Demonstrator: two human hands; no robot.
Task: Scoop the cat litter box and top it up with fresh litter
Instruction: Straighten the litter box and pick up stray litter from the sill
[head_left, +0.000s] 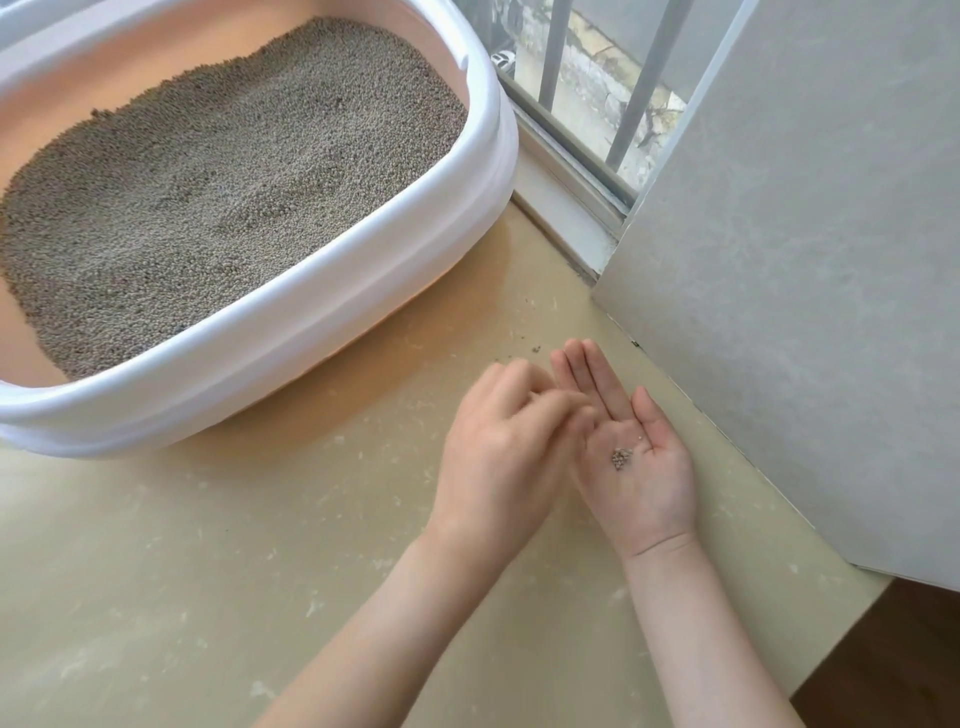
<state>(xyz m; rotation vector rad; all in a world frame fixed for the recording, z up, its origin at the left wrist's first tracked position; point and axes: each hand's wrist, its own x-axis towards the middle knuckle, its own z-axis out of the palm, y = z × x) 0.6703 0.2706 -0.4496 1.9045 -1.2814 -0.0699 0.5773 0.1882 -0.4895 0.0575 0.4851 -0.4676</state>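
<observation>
- The litter box (322, 332), white-rimmed with a peach-coloured inside, sat on the beige floor (208, 571) at the upper left of the head view, close to a window frame (566, 208) with grey bars behind it.
- Grey-brown litter (223, 192) filled the box in an uneven layer, heaped higher toward the far side and leaving some of the peach wall bare on the left.
- The right hand (631, 457) lay palm up near the floor, to the right of the box and just beside a grey wall panel (805, 286); its fingers were straight and held close together, the thumb out to the side.
- A small cluster of litter grains (621, 458) rested in the middle of that upturned palm.
- The left hand (498, 447) was back up, just beside the right one, with its fingers loosely curled and their blurred tips over the edge of the right palm; whether it pinched any grains could not be told.
- A few stray grains (535, 349) lay on the floor just beyond the fingertips of the right hand.
</observation>
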